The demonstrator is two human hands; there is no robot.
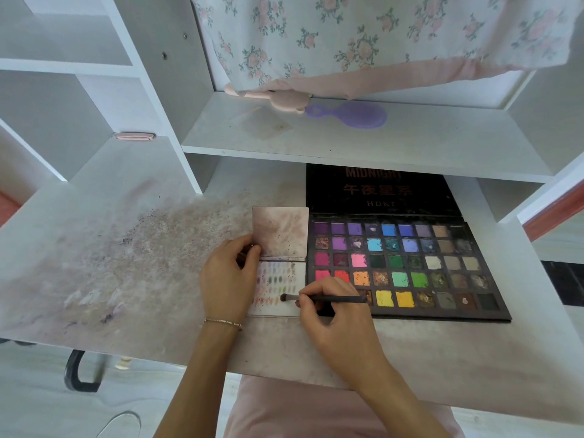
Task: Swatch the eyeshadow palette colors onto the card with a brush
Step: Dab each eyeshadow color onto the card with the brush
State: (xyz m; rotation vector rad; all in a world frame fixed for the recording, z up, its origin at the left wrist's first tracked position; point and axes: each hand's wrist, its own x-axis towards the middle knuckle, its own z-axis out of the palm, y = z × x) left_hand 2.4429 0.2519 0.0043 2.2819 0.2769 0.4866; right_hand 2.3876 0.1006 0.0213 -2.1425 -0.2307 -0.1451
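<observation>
A large black eyeshadow palette [410, 267] lies open on the desk, with rows of purple, blue, pink, green, yellow and brown pans. To its left lies a small white card [278, 286] covered with several small colour swatches, a pinkish flap [281, 232] raised behind it. My left hand [229, 276] lies on the card's left side, fingers curled at the flap's lower left corner. My right hand [331, 314] pinches a thin black brush [319, 298] that points left, its tip touching the card's lower right part.
The white desk [126, 248] is smeared with powder at the left. A shelf [363, 137] overhangs the palette lid, carrying a purple hairbrush [357, 115] and a pink item [268, 96]. Floral cloth [379, 36] hangs above. Cubbies rise at the left.
</observation>
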